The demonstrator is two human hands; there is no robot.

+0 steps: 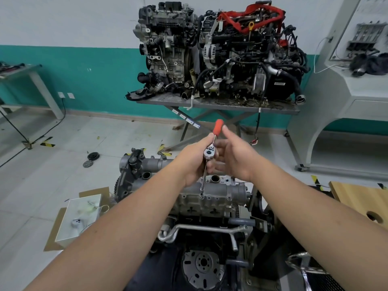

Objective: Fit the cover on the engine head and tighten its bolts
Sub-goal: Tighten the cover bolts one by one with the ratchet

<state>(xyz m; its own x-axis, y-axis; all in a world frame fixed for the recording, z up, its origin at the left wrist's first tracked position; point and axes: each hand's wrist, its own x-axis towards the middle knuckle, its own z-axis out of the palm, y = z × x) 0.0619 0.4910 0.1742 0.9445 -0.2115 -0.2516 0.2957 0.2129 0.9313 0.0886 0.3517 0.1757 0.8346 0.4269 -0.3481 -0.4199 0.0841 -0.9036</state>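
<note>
We are at the bolt-tightening step. The grey metal cover [212, 191] already sits on top of the engine head [201, 206], right in front of us. Our left hand [194, 158] is curled round the shiny ratchet wrench with the orange-red handle [210, 151], near its round head. Our right hand [235, 156] is just beside it; the thumb tip touches the orange handle, but the fingers are hidden behind the tool, so we cannot tell if they hold it. A thin silver extension bar [203, 181] goes down from the wrench to a small bolt [201, 195] on the near edge of the cover.

Next, we think we must swing the handle round while keeping the bar straight up on the bolt, so it does not slip off.

Behind stands a metal table [218, 105] with two big dark engines [220, 51]. A flat cardboard sheet with a clear plastic bag [79, 217] lies on the floor to our left, and a wooden board [361, 198] is on our right. Nothing seems to block the handle's swing.
</note>
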